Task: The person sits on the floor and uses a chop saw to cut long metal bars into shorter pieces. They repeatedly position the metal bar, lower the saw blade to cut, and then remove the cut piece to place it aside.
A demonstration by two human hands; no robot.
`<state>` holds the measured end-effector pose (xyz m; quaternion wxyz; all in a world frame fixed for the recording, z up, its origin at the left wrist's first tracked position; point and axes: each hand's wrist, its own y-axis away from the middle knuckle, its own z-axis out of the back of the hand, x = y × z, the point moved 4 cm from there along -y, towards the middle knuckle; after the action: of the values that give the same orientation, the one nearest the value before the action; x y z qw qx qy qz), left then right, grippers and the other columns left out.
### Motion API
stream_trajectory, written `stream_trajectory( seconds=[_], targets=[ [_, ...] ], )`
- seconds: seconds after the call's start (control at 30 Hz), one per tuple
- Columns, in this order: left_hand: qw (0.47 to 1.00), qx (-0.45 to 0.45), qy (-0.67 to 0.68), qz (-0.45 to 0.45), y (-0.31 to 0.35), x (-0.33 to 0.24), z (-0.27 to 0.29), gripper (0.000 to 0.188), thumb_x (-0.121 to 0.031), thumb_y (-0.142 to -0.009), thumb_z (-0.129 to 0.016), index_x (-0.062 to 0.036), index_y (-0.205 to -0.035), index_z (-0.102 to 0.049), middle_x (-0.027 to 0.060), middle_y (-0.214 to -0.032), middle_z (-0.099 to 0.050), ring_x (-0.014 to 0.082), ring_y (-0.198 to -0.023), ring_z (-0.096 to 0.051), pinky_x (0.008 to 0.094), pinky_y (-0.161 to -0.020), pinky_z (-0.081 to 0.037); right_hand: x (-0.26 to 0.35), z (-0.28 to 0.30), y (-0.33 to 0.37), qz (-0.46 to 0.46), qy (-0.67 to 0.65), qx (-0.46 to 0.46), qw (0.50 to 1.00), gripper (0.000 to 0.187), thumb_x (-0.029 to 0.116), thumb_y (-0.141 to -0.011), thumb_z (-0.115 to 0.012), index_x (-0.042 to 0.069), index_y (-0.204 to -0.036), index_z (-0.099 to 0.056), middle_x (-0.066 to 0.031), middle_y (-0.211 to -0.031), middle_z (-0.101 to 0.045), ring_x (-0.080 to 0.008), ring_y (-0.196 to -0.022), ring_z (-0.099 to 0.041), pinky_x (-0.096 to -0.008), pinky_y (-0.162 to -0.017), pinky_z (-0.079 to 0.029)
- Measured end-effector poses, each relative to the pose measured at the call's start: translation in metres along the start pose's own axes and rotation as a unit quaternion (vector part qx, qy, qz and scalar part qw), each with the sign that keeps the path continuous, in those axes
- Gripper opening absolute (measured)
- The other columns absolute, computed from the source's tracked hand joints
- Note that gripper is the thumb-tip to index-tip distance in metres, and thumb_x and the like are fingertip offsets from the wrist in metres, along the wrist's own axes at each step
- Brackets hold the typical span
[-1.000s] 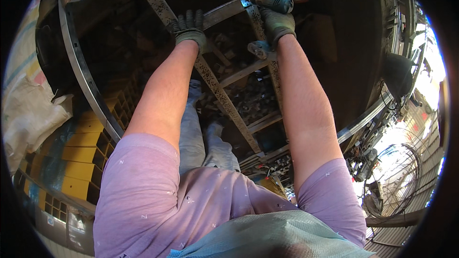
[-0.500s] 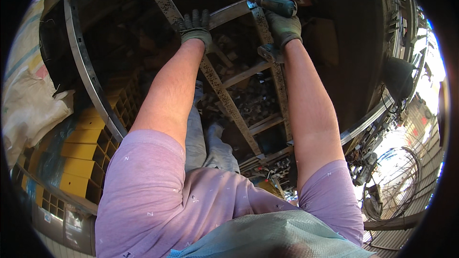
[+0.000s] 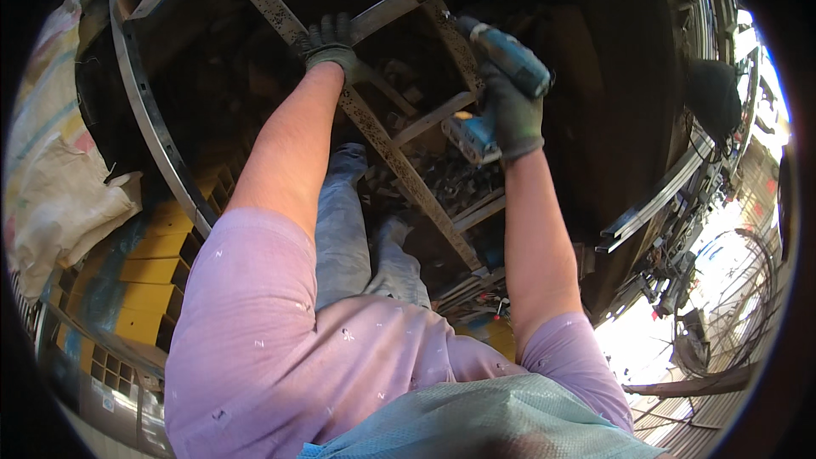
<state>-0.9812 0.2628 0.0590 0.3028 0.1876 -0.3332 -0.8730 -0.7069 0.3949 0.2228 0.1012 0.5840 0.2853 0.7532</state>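
Observation:
My left hand [image 3: 330, 42], in a dark grey-green glove, lies on a speckled metal frame [image 3: 382, 144] where a crossbar meets the long rail. Its fingers are stretched out over the metal, apart from one another. In my gloved right hand [image 3: 515, 119] is a blue cordless drill [image 3: 512, 58], gripped by its handle. The drill's nose points up and left toward the right rail, close to a crossbar joint but apart from it. Below the fist shows the drill's blue battery end [image 3: 473, 138]. The trigger finger is hidden.
Many small metal offcuts [image 3: 450, 178] lie beneath the frame. Yellow square tubes [image 3: 149, 289] are stacked at left, near a curved metal rail [image 3: 140, 102] and a pale sack [image 3: 64, 195]. Metal profiles [image 3: 659, 195] and coiled wire [image 3: 748, 289] are on the right.
The drill in my right hand has come away from the crossbar joint, back toward me and slightly right, and has turned. My left hand keeps its place on the frame.

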Motion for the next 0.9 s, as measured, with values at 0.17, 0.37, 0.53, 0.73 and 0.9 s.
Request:
stream_trajectory(
  seconds=[0.17,0.37,0.53,0.73,0.9],
  targets=[
    [0.999,-0.037,-0.026,-0.026,-0.013,-0.009,0.018,0.075,-0.039,-0.095,-0.068,-0.0106,-0.16,-0.04,0.0216,-0.16,-0.052,0.042,-0.149,-0.048,0.0586,-0.125,-0.034,-0.012,0.055,0.107,-0.099,-0.059,-0.01,0.993,0.031,0.008,-0.095,-0.081,0.006,-0.125,-0.073,-0.0023,-0.104,-0.073,-0.0133,-0.083,-0.067,-0.0302,-0.074,-0.055],
    [0.996,-0.075,0.016,-0.048,-0.008,-0.017,0.026,0.04,-0.019,-0.099,-0.062,-0.0077,-0.138,-0.062,0.0216,-0.14,-0.069,0.0397,-0.126,-0.07,0.0512,-0.104,-0.057,-0.037,0.114,0.207,-0.108,-0.059,-0.081,0.989,0.03,0.005,-0.094,-0.081,0.004,-0.123,-0.073,-0.0027,-0.1,-0.073,-0.0127,-0.078,-0.066,-0.0288,-0.069,-0.053],
    [0.996,-0.051,0.014,-0.065,-0.008,-0.01,0.029,0.043,-0.027,-0.099,-0.066,-0.0091,-0.137,-0.062,0.021,-0.141,-0.069,0.0393,-0.128,-0.068,0.0511,-0.106,-0.056,-0.071,0.144,0.248,-0.192,-0.078,-0.171,0.963,0.028,0.006,-0.094,-0.083,0.007,-0.119,-0.073,-0.0013,-0.095,-0.071,-0.0122,-0.074,-0.065,-0.0289,-0.065,-0.051],
    [0.937,-0.324,-0.009,-0.127,0.015,-0.013,0.024,0.065,-0.041,-0.095,-0.074,-0.0117,-0.15,-0.057,0.0225,-0.139,-0.069,0.0414,-0.131,-0.064,0.0502,-0.112,-0.052,-0.082,0.142,0.26,-0.207,-0.09,-0.153,0.962,0.025,0.004,-0.093,-0.083,0.006,-0.116,-0.075,-0.0016,-0.092,-0.071,-0.0118,-0.072,-0.063,-0.0283,-0.064,-0.05],
    [0.808,-0.019,0.558,-0.189,0.109,-0.027,-0.027,0.049,-0.044,-0.104,-0.071,-0.0065,-0.136,-0.071,0.0107,-0.134,-0.074,0.0228,-0.127,-0.067,0.0372,-0.108,-0.052,-0.077,0.103,0.241,-0.169,-0.106,0.008,0.98,0.033,-0.005,-0.091,-0.078,0.001,-0.123,-0.074,-0.0056,-0.1,-0.075,-0.0149,-0.084,-0.07,-0.0296,-0.073,-0.056]
  ],
)
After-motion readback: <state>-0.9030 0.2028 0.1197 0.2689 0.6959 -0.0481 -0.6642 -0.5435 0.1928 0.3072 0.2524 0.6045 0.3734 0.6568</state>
